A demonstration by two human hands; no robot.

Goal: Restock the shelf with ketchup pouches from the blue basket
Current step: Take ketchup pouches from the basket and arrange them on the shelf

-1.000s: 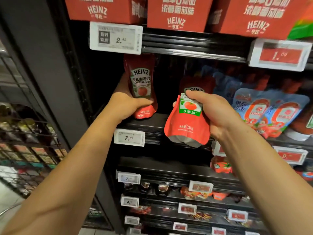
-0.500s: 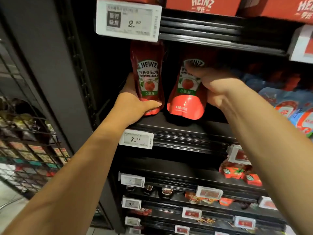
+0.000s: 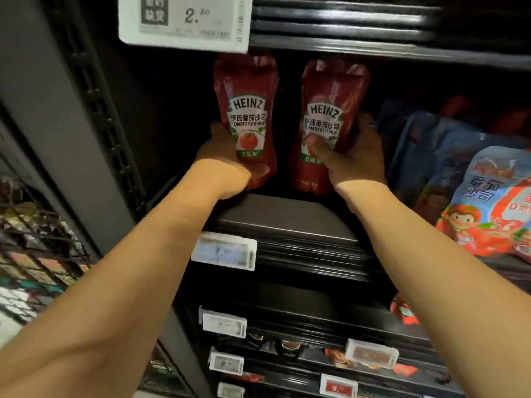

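Observation:
Two red Heinz ketchup pouches stand upright side by side deep on a dark shelf [image 3: 281, 216]. My left hand [image 3: 227, 159] grips the left pouch [image 3: 247, 110] low on its left side, thumb under the label. The right pouch [image 3: 327, 110] is held by my right hand [image 3: 353, 156], thumb across its front and fingers behind its right edge. Both pouch bases sit at or just above the shelf board. The blue basket is out of view.
Blue and red sauce pouches [image 3: 485, 202] fill the shelf to the right. A white price tag [image 3: 186, 21] hangs above, another price tag [image 3: 224, 252] on the shelf's front edge. Lower shelves [image 3: 301, 349] hold small bottles and packets. A wire rack [image 3: 31, 248] stands at the left.
My right hand has brought its pouch from in front of the shelf up and back beside the left pouch. My left hand pushed its pouch deeper. The view moved closer.

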